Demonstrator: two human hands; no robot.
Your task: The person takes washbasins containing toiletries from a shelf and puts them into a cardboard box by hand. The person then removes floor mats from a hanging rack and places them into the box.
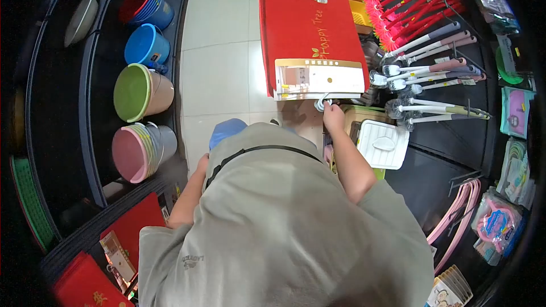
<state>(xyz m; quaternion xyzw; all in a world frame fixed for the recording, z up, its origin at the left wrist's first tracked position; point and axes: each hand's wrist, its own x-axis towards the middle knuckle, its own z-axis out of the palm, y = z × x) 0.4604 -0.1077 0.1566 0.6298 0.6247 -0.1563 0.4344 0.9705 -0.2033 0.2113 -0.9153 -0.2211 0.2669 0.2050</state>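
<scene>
Two bare hands show, and only the right hand (334, 115) is near the goods. Its fingers are curled, and their tips come to a white loop (320, 103), which is just under the lower edge of a card (319, 77). I cannot tell if the fingers really pinch the loop or only touch it. The card lies over the near end of the red mats (310, 31), and these mats are in front of the person, a little to the right, beside the tiled floor (219, 68). The left hand (203, 162) is low at the side of the body and partly hidden; I cannot tell if it is open or closed, and I see nothing in it.

For good handling, in my judgement, the loop needs a small grip of thumb and finger, with a light force. The card looks thin, so a hard pull against its edge could bend it. It seems wise to keep the wrist low and the elbow near the body, because a lidded bin (382, 144) stands close to the right forearm, and many brushes (414, 69) stick out beyond it. A wide swing could knock these.
</scene>
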